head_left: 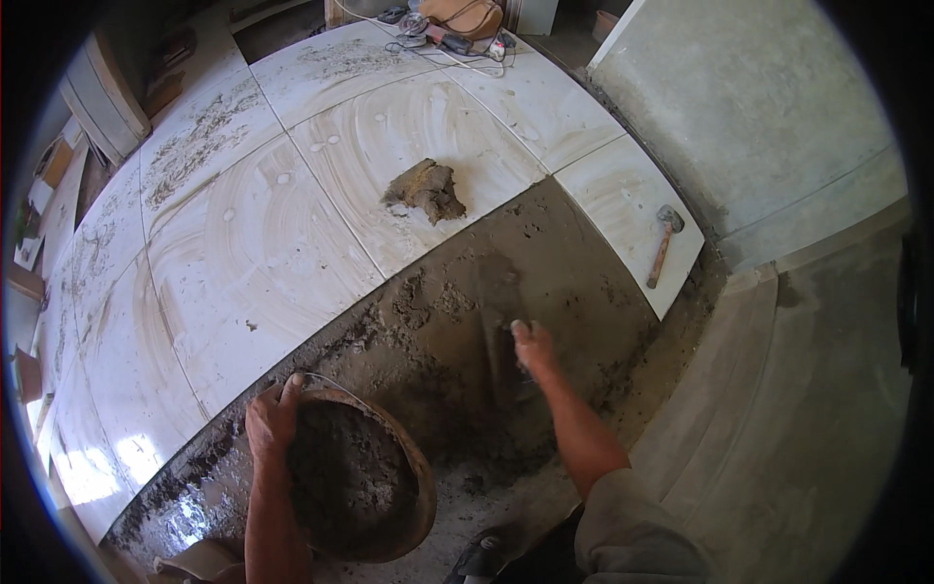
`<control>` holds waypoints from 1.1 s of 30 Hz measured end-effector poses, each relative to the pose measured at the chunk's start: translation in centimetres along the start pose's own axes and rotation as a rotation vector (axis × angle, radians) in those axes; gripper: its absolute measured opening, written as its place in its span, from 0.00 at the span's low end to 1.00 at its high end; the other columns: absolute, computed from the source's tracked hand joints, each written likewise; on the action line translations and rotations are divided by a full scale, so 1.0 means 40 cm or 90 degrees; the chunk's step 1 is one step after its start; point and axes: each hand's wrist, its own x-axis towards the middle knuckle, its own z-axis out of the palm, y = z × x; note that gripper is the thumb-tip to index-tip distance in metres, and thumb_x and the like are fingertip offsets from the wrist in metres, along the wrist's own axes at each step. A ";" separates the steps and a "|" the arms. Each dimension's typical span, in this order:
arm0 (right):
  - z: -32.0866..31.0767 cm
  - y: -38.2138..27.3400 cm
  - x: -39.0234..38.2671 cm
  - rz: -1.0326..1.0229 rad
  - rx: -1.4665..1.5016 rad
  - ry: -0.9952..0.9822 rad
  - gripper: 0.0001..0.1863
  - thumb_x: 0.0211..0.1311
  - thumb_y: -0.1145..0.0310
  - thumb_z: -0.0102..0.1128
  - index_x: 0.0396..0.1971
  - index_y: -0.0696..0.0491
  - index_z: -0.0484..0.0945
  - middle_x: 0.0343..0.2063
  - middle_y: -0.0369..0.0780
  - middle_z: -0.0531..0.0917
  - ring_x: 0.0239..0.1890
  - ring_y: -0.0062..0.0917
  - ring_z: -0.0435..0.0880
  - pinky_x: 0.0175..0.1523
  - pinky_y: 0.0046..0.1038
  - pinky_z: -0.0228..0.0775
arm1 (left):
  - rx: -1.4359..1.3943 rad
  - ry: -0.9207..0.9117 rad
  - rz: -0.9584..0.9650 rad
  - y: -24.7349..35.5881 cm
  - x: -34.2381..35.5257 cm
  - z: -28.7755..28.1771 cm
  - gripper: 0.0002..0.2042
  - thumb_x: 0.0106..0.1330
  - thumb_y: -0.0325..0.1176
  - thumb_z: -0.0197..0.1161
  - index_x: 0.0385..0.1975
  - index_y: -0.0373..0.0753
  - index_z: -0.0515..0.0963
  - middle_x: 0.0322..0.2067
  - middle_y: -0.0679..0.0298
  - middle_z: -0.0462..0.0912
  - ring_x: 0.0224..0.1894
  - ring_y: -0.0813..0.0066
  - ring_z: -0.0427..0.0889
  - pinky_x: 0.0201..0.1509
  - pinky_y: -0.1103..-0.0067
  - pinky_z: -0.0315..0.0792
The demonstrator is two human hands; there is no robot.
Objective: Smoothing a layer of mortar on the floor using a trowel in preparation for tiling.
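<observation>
My left hand (270,419) is closed on the rim of a round bucket (425,477), beside its thin wire handle (336,383). Dark wet mortar (355,467) lies inside the bucket. To the right, my right hand (532,348) is closed round what looks like the handle of a trowel. The trowel's blade (498,355) is blurred and mortar-coloured, low over the spread mortar bed (574,263). Rougher lumps of mortar (418,302) sit left of the blade, near the edge of the laid tiles.
Large white floor tiles (263,224), smeared with mortar, lie beyond the bed. A mortar clump (428,190) rests on them. At right a hammer (664,245) lies on a tile near the wall (759,127). An angle grinder (443,37) with cables lies at the back.
</observation>
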 end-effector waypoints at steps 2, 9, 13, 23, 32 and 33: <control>0.062 0.055 0.023 -0.315 -0.263 0.206 0.25 0.63 0.50 0.50 0.32 0.62 0.71 0.25 0.54 0.81 0.27 0.51 0.81 0.34 0.46 0.72 | -0.006 -0.003 0.025 0.019 0.003 0.019 0.29 0.61 0.60 0.55 0.22 0.34 0.78 0.24 0.44 0.77 0.32 0.43 0.78 0.37 0.60 0.69; 0.094 -0.067 -0.170 -0.338 -0.327 -0.078 0.25 0.63 0.51 0.49 0.33 0.64 0.71 0.26 0.61 0.78 0.33 0.57 0.78 0.41 0.49 0.71 | -0.006 -0.002 -0.003 -0.009 0.003 0.000 0.28 0.61 0.60 0.55 0.23 0.34 0.78 0.24 0.44 0.78 0.33 0.43 0.78 0.38 0.61 0.70; 0.066 -0.094 -0.178 -0.428 -0.373 -0.062 0.21 0.62 0.52 0.51 0.29 0.60 0.71 0.21 0.56 0.79 0.27 0.52 0.80 0.35 0.48 0.73 | -0.006 -0.011 -0.003 0.008 0.003 -0.005 0.28 0.61 0.60 0.55 0.23 0.35 0.78 0.24 0.45 0.78 0.33 0.44 0.78 0.39 0.61 0.70; 0.121 -0.156 -0.110 -0.393 -0.412 0.025 0.22 0.63 0.51 0.50 0.34 0.60 0.71 0.24 0.54 0.81 0.30 0.51 0.81 0.37 0.46 0.74 | 0.011 -0.016 -0.013 -0.001 0.003 -0.004 0.28 0.61 0.61 0.55 0.24 0.36 0.79 0.24 0.45 0.78 0.33 0.44 0.79 0.39 0.61 0.70; -0.041 -0.147 0.113 -0.268 -0.457 0.169 0.25 0.63 0.49 0.49 0.39 0.61 0.71 0.32 0.57 0.81 0.37 0.52 0.80 0.44 0.49 0.71 | 0.005 -0.022 -0.009 0.010 0.002 -0.005 0.29 0.61 0.62 0.54 0.25 0.36 0.80 0.25 0.45 0.79 0.34 0.45 0.79 0.39 0.61 0.70; -0.058 -0.143 0.141 -0.267 -0.457 0.168 0.25 0.63 0.49 0.49 0.39 0.61 0.71 0.32 0.57 0.81 0.37 0.52 0.80 0.44 0.49 0.71 | 0.006 -0.022 -0.009 0.008 0.002 -0.002 0.29 0.61 0.62 0.54 0.25 0.36 0.80 0.25 0.45 0.79 0.34 0.45 0.79 0.39 0.61 0.70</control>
